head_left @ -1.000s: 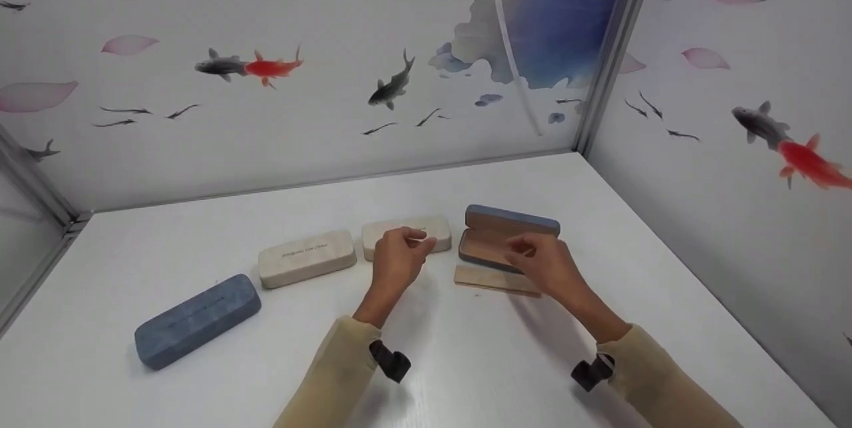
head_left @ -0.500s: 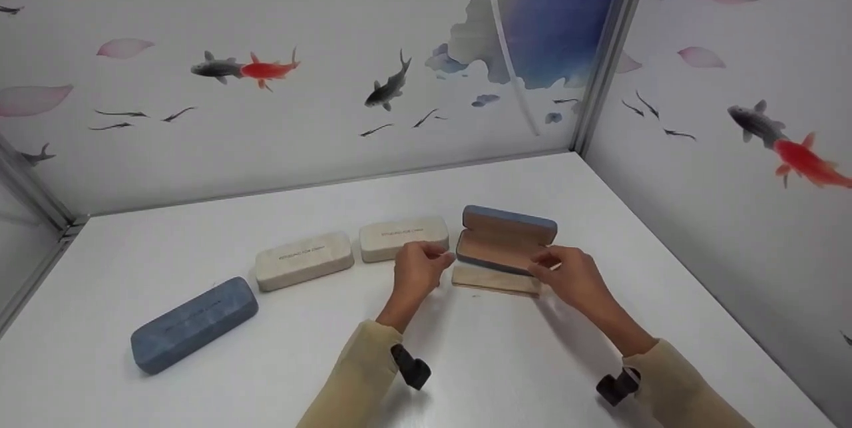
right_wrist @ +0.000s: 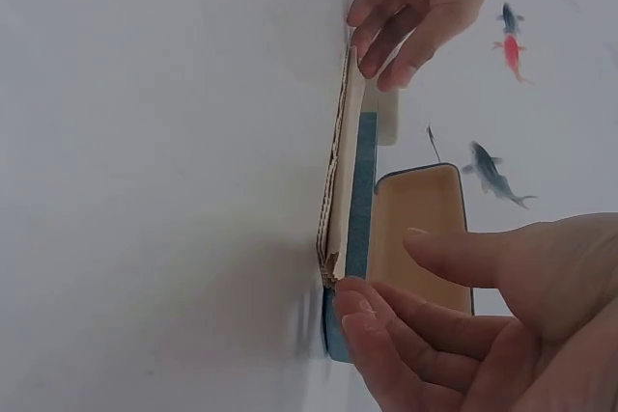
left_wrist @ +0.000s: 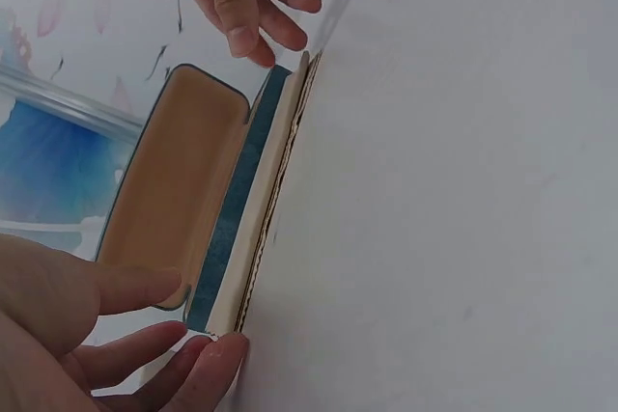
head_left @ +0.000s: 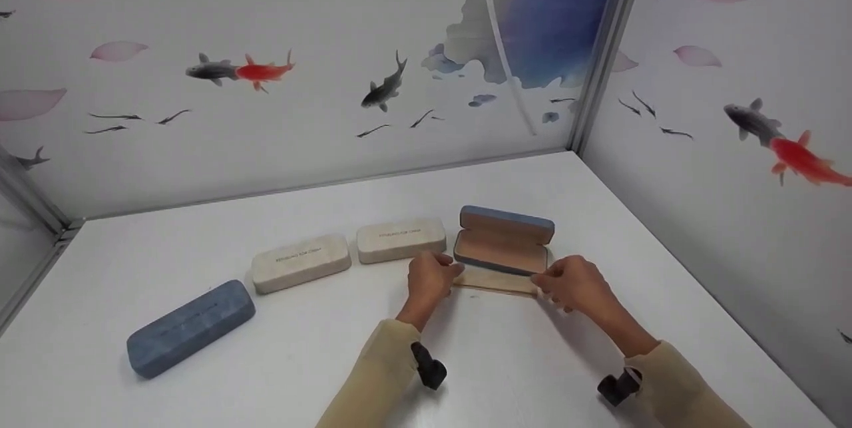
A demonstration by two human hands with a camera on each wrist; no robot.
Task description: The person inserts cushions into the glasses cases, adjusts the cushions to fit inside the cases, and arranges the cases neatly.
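Observation:
A folded strip of corrugated cardboard [head_left: 496, 280] lies on the table along the front of an opened blue glasses case [head_left: 507, 218] with a tan lining. At the strip's left end is my left hand [head_left: 428, 279]; the left wrist view shows its fingertips right at the cardboard's [left_wrist: 261, 214] end, the thumb held apart. My right hand [head_left: 578, 285] is at the opposite end. In the right wrist view its index and middle fingertips meet the corner of the cardboard [right_wrist: 340, 156], while its thumb stands off over the case.
To the left, two closed cream glasses cases [head_left: 401, 241] [head_left: 301, 264] and a closed blue one [head_left: 191, 329] form an arc. A white wall [head_left: 299, 155] with painted fish rises behind the table [head_left: 266, 375]; another panel [head_left: 699, 221] stands on the right.
Both hands have come down toward the cardboard strip. The left moved right, away from the cream case, and the right drew back from over the open case to the strip's right end.

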